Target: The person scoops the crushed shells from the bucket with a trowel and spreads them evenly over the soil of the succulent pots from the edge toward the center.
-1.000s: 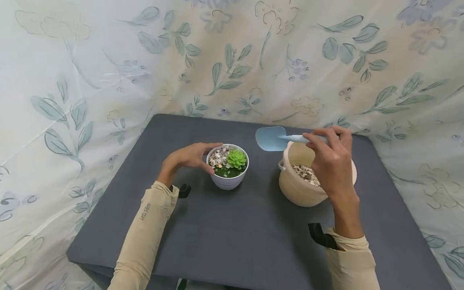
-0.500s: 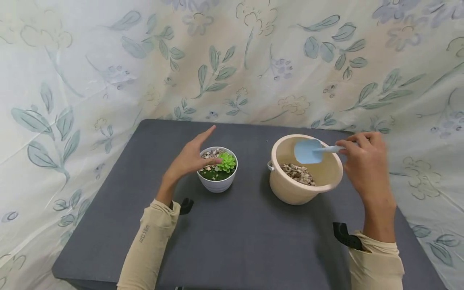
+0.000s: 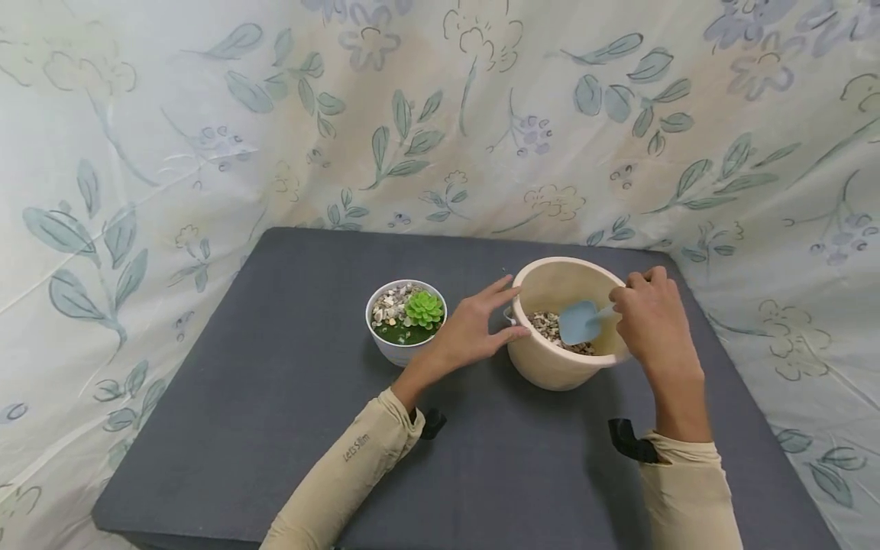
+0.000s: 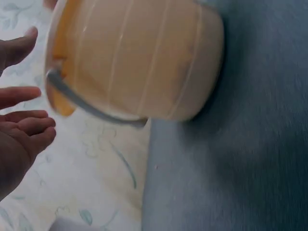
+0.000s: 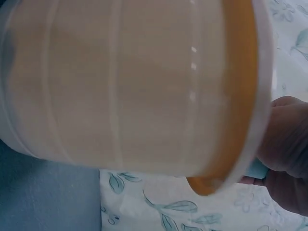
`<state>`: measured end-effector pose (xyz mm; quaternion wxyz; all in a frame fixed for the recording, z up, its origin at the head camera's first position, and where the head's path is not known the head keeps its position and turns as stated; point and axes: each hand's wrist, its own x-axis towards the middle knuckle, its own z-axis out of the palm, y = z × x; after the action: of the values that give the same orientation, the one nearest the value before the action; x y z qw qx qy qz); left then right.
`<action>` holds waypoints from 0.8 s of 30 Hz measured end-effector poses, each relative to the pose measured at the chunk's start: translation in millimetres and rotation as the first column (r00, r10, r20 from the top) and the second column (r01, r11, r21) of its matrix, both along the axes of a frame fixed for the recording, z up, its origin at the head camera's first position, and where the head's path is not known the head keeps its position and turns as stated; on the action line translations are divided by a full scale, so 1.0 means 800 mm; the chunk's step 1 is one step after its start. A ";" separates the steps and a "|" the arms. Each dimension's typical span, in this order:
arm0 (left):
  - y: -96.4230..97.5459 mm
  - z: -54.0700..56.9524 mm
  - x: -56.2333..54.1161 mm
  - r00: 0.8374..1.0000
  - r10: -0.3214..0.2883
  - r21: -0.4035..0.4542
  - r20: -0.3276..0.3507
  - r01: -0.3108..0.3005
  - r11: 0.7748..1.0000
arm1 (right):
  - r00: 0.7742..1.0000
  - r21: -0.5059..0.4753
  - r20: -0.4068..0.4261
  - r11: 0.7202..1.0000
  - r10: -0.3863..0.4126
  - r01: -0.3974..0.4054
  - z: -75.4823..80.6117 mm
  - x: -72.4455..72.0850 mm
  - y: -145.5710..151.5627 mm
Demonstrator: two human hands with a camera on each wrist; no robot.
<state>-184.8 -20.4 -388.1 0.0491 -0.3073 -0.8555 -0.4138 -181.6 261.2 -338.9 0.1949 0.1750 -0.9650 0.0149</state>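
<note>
Near the worktop's far-right corner, the right hand grips a scoop, tilted toward pebbles in the bucket. The left hand spreads at its side, seemingly for steadying.

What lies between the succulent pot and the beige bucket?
In the head view, the left hand lies between the succulent pot and the beige bucket, above the grey tabletop.
</note>
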 end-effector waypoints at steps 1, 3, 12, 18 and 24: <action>0.005 0.000 0.000 1.000 -0.005 -0.019 0.013 0.005 1.000 | 1.000 0.024 0.017 1.000 -0.004 0.003 -0.001 -0.001 -0.004; 0.011 0.001 0.002 0.999 -0.006 -0.056 0.033 0.008 0.998 | 0.999 0.066 0.043 0.998 -0.006 0.004 -0.003 -0.002 -0.010; 0.020 0.000 0.005 1.000 0.022 -0.059 0.008 -0.021 0.998 | 0.991 -0.005 0.131 1.000 -0.005 0.006 -0.009 -0.008 -0.018; 0.019 -0.005 0.006 1.000 0.027 -0.048 0.015 -0.027 0.998 | 0.988 -0.083 0.152 0.996 0.035 -0.022 -0.017 -0.012 -0.016; 0.017 -0.009 0.007 1.000 0.015 -0.034 0.023 -0.014 0.999 | 0.980 -0.150 0.183 0.987 0.079 -0.052 -0.023 -0.013 -0.017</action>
<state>-179.4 -6.6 -395.5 0.0369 -0.2971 -0.8651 -0.4024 -192.3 247.3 -357.2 0.1142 0.1900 -0.9692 0.1075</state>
